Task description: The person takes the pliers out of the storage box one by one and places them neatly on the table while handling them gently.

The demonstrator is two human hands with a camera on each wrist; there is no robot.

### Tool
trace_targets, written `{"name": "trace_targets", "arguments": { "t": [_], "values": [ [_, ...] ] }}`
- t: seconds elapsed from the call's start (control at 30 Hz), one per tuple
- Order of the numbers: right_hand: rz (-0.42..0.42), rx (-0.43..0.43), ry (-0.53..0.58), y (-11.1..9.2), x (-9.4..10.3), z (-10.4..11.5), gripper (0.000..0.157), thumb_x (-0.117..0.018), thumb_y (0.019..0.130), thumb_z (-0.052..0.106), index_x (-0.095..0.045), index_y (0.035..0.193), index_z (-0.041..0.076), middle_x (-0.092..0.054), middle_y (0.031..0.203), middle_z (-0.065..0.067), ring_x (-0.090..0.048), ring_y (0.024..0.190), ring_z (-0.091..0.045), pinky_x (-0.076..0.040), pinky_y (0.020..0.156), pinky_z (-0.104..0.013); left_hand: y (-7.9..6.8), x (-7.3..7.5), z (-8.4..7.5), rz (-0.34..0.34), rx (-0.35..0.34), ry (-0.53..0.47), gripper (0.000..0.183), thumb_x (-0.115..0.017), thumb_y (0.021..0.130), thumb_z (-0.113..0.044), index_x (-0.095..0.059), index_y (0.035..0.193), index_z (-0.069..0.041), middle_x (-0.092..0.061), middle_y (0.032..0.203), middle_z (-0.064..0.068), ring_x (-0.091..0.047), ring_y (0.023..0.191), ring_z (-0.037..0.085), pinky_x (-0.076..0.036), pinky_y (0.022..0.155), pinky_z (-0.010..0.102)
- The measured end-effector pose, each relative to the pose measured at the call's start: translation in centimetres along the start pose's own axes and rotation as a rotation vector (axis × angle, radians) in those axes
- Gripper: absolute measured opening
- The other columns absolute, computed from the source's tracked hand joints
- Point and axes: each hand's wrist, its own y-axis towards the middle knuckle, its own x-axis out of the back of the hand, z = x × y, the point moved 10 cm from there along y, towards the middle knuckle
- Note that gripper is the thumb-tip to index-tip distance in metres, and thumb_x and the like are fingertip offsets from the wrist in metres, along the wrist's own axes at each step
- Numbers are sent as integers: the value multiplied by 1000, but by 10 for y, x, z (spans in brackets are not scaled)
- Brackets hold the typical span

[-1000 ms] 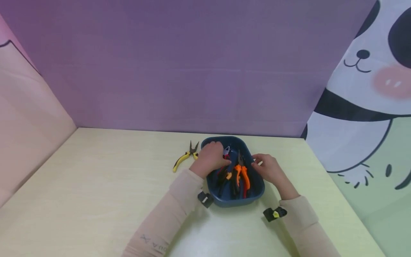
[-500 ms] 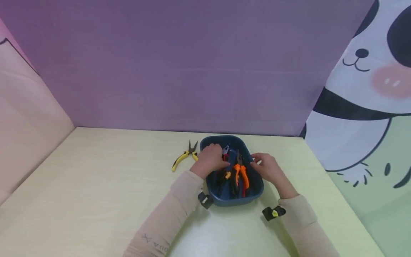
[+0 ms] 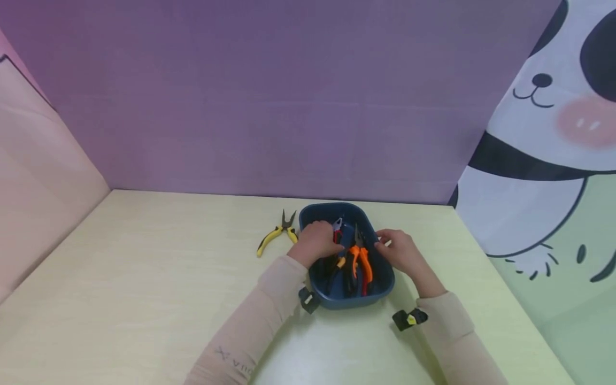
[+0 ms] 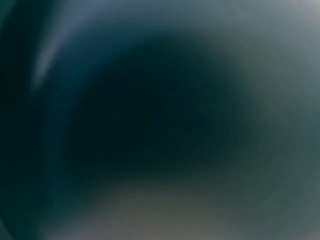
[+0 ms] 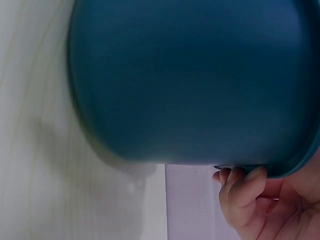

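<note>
A dark blue plastic box (image 3: 351, 303) stands on the table with several pliers inside. Among them are orange-handled pliers (image 3: 364, 264), a pair with red by its metal head (image 3: 337, 224), and dark handles with a yellow-orange spot (image 3: 341, 262). My left hand (image 3: 316, 241) reaches down into the box's left side, its fingertips hidden, so I cannot tell what it holds. My right hand (image 3: 401, 250) holds the box's right rim, its curled fingers (image 5: 245, 192) at the edge in the right wrist view. Yellow-handled pliers (image 3: 278, 233) lie spread on the table, left of the box.
The pale wooden table (image 3: 159, 289) ends at a purple wall covering (image 3: 289, 107) just behind the box. A panda-printed panel (image 3: 539, 160) stands on the right, a pale pink one (image 3: 43, 176) on the left. The left wrist view is dark and blurred.
My left hand has shifted slightly toward me within the box. My right hand stays at the rim, and the yellow-handled pliers lie as before.
</note>
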Motion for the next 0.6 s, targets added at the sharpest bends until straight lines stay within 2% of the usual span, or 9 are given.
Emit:
{"name": "trace_targets", "arguments": {
  "t": [0.23, 0.6],
  "values": [
    [-9, 14, -3, 1, 0, 2, 31, -57, 88, 6, -57, 113, -13, -64, 90, -21, -59, 67, -20, -49, 60, -34, 3, -1, 3, -17, 21, 9, 33, -68, 84, -41, -60, 69, -12, -58, 75, 1, -53, 68, 17, -44, 65, 30],
    [-4, -9, 9, 3, -1, 0, 32, -56, 89, 7, -57, 115, -12, -64, 93, -21, -59, 67, -20, -49, 58, -32, 10, -6, 5, 22, 64, 60, 34, -68, 83, -44, -67, 88, -10, -62, 85, 2, -55, 75, 18, -47, 72, 32]
  ]
}}
